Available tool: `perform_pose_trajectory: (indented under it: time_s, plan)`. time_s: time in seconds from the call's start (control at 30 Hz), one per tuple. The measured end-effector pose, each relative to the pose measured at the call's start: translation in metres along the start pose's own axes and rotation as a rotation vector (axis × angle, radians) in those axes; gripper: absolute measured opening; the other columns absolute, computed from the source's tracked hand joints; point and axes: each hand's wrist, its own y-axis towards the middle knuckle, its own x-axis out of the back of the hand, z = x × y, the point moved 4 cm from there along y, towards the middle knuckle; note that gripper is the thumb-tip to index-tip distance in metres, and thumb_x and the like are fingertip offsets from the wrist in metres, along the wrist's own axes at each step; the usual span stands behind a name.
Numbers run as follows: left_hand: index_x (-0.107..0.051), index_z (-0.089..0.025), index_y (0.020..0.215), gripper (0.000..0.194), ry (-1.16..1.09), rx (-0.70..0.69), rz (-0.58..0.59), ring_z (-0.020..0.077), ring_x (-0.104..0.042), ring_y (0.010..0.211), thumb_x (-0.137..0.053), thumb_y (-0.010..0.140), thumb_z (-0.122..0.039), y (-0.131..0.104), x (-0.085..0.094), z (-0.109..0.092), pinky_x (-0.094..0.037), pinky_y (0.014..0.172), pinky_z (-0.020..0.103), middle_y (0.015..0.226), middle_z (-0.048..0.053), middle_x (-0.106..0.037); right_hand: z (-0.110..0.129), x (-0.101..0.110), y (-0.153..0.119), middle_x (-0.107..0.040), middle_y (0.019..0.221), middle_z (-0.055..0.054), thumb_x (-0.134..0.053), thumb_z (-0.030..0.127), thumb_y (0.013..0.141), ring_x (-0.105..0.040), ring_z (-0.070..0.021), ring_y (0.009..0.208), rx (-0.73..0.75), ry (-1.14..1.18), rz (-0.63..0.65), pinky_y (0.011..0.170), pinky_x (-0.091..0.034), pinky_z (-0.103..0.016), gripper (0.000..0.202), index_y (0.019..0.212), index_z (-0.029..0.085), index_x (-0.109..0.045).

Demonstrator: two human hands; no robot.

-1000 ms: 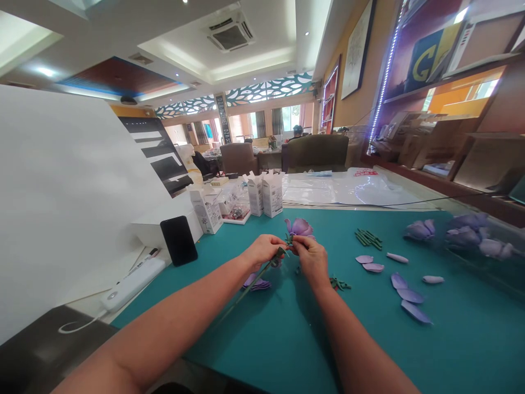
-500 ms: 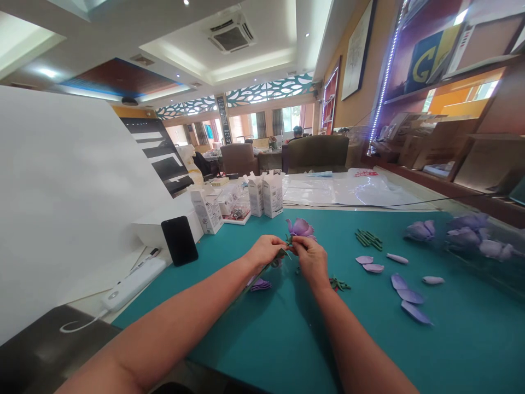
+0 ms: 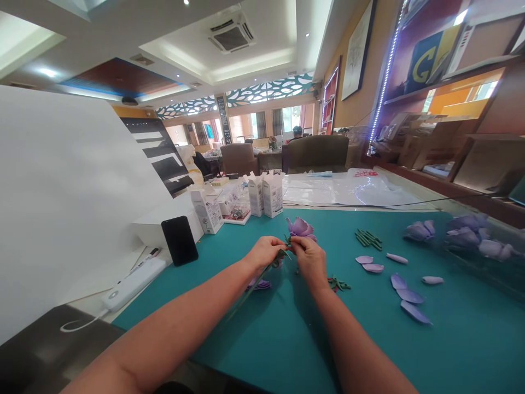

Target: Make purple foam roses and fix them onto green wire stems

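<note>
Above a teal mat (image 3: 369, 334), pinching the green base (image 3: 288, 241) below a purple flower (image 3: 302, 227) with left hand (image 3: 266, 253) and right hand (image 3: 312, 261), apparently steadying it from beneath.

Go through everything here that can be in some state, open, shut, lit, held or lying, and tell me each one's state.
Left hand: closed, pinching green stem
Right hand: closed at the flower's base
Purple flower: held, petals spread
Phone: propped up, screen dark
Rear pair of white boxes: upright, top flaps open
LED strip: lit
Green sticks: lying bunched
Pale petals: lying loose
</note>
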Motion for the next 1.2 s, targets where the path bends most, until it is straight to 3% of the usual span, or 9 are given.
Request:
perform_pose_trajectory:
  time_s: [0.43,0.63,0.77,0.87,1.03,1.13,1.2]
  plan:
    - [-0.06,-0.013,0.075,0.015,-0.112,-0.047,0.038,0.0081,-0.051,0.053,-0.065,0.068,-0.025,-0.005,0.002,-0.007,-0.041,0.053,0.022,0.059,-0.001,-0.058,0.004,0.002,0.002,-0.069,0.086,-0.006,-0.048,0.031,0.083,-0.066,-0.0182,0.075,0.126,-0.065,0.012,0.071,-0.051,-0.03,0.026,0.088,0.022,-0.071]
    - [-0.061,-0.012,0.077,0.021,-0.194,-0.098,0.031,0.0096,-0.054,0.056,-0.07,0.066,-0.028,-0.01,0.006,-0.015,-0.041,0.055,0.023,0.06,0.001,-0.058,0.02,0.009,0.0,-0.068,0.09,-0.007,-0.047,0.035,0.084,-0.067,-0.0187,0.077,0.075,0.064,-0.019,0.074,-0.053,-0.033,0.027,0.094,0.021,-0.068]
    - [-0.061,-0.012,0.081,0.021,-0.288,-0.153,0.011,0.01,-0.056,0.06,-0.069,0.069,-0.028,-0.015,0.015,-0.031,-0.041,0.058,0.023,0.064,0.002,-0.06,0.027,0.015,-0.001,-0.067,0.088,-0.007,-0.049,0.043,0.082,-0.065,-0.0159,0.066,-0.051,0.143,-0.063,0.059,-0.053,-0.028,0.032,0.094,0.018,-0.065]
    - [-0.061,-0.013,0.085,0.021,-0.354,-0.229,-0.012,0.0091,-0.054,0.061,-0.068,0.071,-0.027,-0.018,0.023,-0.05,-0.038,0.057,0.022,0.067,0.002,-0.06,0.03,0.004,-0.006,-0.066,0.073,-0.005,-0.053,0.051,0.077,-0.056,-0.0112,0.045,-0.208,0.242,0.106,0.04,-0.044,-0.023,0.037,0.085,0.016,-0.064]
    - [-0.06,-0.013,0.087,0.02,-0.426,-0.345,-0.075,0.0083,-0.051,0.061,-0.066,0.072,-0.025,-0.019,0.039,-0.078,-0.031,0.052,0.021,0.067,0.001,-0.059,0.047,-0.026,-0.03,-0.068,0.076,-0.004,-0.046,0.056,0.081,-0.049,-0.0072,0.036,-0.309,0.346,0.609,0.035,-0.037,-0.021,0.045,0.083,0.015,-0.063]
    - [-0.06,-0.013,0.088,0.021,-0.455,-0.4,-0.081,0.0085,-0.052,0.063,-0.066,0.071,-0.025,-0.019,0.046,-0.087,-0.031,0.053,0.021,0.068,0.001,-0.059,0.054,-0.033,-0.04,-0.069,0.079,-0.002,-0.052,0.049,0.08,-0.048,-0.0057,0.037,-0.296,0.373,0.743,0.037,-0.036,-0.02,0.034,0.086,0.017,-0.063]
    - [-0.061,-0.013,0.09,0.024,-0.461,-0.419,-0.074,0.0087,-0.052,0.064,-0.068,0.07,-0.026,-0.02,0.051,-0.091,-0.031,0.053,0.021,0.07,0.002,-0.06,0.055,-0.035,-0.042,-0.068,0.076,0.0,-0.055,0.045,0.078,-0.049,-0.0064,0.039,-0.303,0.391,0.763,0.038,-0.036,-0.02,0.029,0.084,0.018,-0.063]
